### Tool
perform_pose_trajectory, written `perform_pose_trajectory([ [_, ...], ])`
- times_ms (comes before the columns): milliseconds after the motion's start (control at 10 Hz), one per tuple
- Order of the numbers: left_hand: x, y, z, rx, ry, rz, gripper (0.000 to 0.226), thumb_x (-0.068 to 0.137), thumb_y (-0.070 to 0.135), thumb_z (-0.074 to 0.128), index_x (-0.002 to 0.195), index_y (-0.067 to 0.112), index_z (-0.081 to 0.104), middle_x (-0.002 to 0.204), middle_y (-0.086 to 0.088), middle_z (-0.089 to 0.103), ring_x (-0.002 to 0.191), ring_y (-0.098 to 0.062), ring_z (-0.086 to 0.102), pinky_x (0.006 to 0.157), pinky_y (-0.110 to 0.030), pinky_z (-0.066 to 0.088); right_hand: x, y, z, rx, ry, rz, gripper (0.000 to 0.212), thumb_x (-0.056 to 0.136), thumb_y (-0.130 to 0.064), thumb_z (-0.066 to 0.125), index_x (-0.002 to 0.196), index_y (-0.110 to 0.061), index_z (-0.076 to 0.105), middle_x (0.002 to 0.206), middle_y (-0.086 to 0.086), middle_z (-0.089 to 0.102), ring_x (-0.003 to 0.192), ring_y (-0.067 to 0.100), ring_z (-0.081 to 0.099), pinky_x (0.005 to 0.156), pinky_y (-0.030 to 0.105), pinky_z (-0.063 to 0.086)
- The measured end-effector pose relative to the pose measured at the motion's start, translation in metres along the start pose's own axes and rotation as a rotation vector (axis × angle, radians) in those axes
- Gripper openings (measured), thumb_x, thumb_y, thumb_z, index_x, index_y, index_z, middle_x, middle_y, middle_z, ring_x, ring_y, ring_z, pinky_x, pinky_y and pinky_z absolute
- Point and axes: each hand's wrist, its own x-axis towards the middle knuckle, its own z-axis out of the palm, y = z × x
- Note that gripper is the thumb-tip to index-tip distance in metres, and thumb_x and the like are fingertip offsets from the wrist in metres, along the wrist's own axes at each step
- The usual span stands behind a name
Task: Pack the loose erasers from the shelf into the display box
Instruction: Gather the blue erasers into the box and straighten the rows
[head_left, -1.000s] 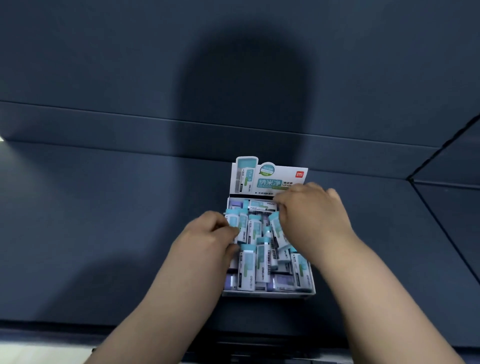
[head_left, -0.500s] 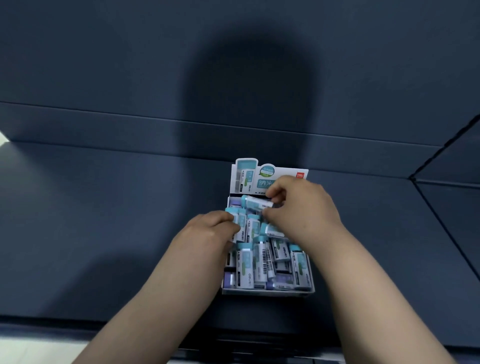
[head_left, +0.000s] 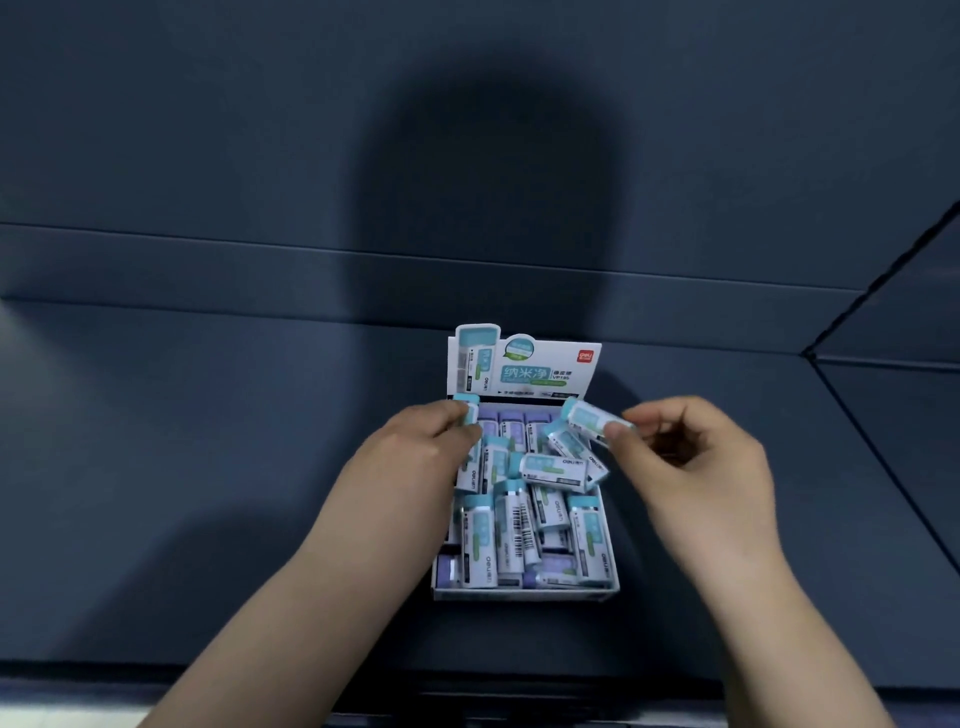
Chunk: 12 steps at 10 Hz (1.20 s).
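The right hand (head_left: 691, 467) is now off the display box (head_left: 524, 593), drawn out toward 3 o'clock. Its fingers (head_left: 621, 432) pinch a teal-capped eraser (head_left: 589, 420), lifted over the box's 1 o'clock corner. The left hand (head_left: 415, 447) has gone up to the 11 o'clock corner and holds a second eraser (head_left: 469, 410). The purple back row (head_left: 511, 422) is now uncovered.

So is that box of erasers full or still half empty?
Nearly full. In the display box the erasers are heaped up to the rim, several lying crosswise over the rows; only the far end sits lower.
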Motion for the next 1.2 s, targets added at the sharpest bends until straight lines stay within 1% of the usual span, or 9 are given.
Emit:
perform_pose_trajectory([
  [100,-0.005,0.003,-0.011,0.137,-0.065,0.099,0.067,0.03,-0.006,0.076,0.09,0.024,0.074,0.107,-0.007,0.069,0.094,-0.029,0.066,0.062,-0.039,0.054,-0.001,-0.001,-0.002,0.045,0.019,-0.043,0.017,0.077,-0.009,0.068,0.075,-0.026,0.064,0.069,-0.004,0.06,0.064,0.02,0.06,0.068,0.032,0.053],
  [200,-0.005,0.005,-0.017,0.197,-0.13,0.119,0.07,0.025,0.002,0.076,0.089,0.03,0.074,0.109,-0.008,0.068,0.097,-0.028,0.065,0.065,-0.039,0.052,-0.005,-0.001,-0.005,0.068,0.037,-0.101,0.022,0.081,-0.009,0.064,0.081,-0.031,0.065,0.082,0.007,0.058,0.071,0.027,0.06,0.073,0.04,0.054],
  [400,0.004,0.008,-0.013,0.256,-0.128,0.076,0.073,0.03,0.003,0.074,0.101,0.02,0.072,0.112,-0.01,0.066,0.097,-0.029,0.064,0.067,-0.039,0.05,-0.009,-0.001,-0.008,0.101,0.048,-0.104,0.012,0.077,-0.024,0.059,0.081,-0.035,0.065,0.088,0.003,0.059,0.074,0.025,0.062,0.068,0.019,0.047],
  [500,-0.007,0.006,-0.017,0.249,-0.095,0.071,0.074,0.028,0.001,0.073,0.101,0.017,0.072,0.104,-0.008,0.068,0.09,-0.028,0.065,0.062,-0.037,0.051,-0.011,0.002,-0.011,0.119,0.057,-0.103,0.016,0.082,-0.017,0.064,0.081,-0.033,0.065,0.088,0.003,0.059,0.074,0.026,0.061,0.069,0.02,0.048],
  [700,-0.006,0.008,-0.01,0.209,-0.167,0.001,0.082,0.016,0.002,0.081,0.096,0.015,0.073,0.099,-0.01,0.067,0.077,-0.026,0.067,0.054,-0.032,0.053,-0.014,-0.003,-0.013,0.164,0.035,-0.121,0.028,0.085,-0.001,0.057,0.079,-0.026,0.066,0.092,0.009,0.058,0.067,0.023,0.059,0.057,0.005,0.042],
  [800,-0.004,0.014,-0.011,0.142,-0.224,-0.059,0.077,0.029,0.01,0.088,0.104,0.016,0.07,0.104,-0.008,0.062,0.083,-0.022,0.064,0.059,-0.028,0.053,-0.016,-0.004,-0.012,0.157,0.012,-0.131,0.028,0.085,0.002,0.056,0.08,-0.023,0.067,0.09,0.009,0.057,0.065,0.02,0.059,0.057,0.004,0.041],
  [900,-0.011,0.019,-0.01,-0.047,-0.216,-0.162,0.036,0.091,0.033,0.053,0.123,0.018,0.047,0.116,-0.004,0.046,0.106,-0.022,0.047,0.082,-0.032,0.044,-0.018,-0.003,-0.011,0.159,0.01,-0.131,0.026,0.084,0.003,0.056,0.08,-0.02,0.068,0.088,0.011,0.056,0.066,0.022,0.058,0.057,0.003,0.041],
  [1000,-0.012,0.025,-0.017,0.004,-0.183,-0.076,0.034,0.096,0.026,0.038,0.129,0.018,0.037,0.125,-0.006,0.039,0.113,-0.023,0.038,0.089,-0.032,0.04,-0.018,-0.003,-0.01,0.158,0.011,-0.13,0.027,0.084,0.003,0.056,0.08,-0.021,0.068,0.088,0.01,0.056,0.066,0.022,0.058,0.056,0.002,0.04],
  [1200,0.01,0.016,-0.001,0.071,-0.251,-0.015,0.063,0.089,0.008,0.047,0.145,0.023,0.021,0.138,-0.001,0.004,0.124,-0.019,0.021,0.099,-0.023,0.033,-0.02,-0.004,-0.008,0.175,0.0,-0.136,0.029,0.084,0.004,0.056,0.078,-0.023,0.067,0.088,0.007,0.056,0.066,0.022,0.058,0.057,0.004,0.042],
])
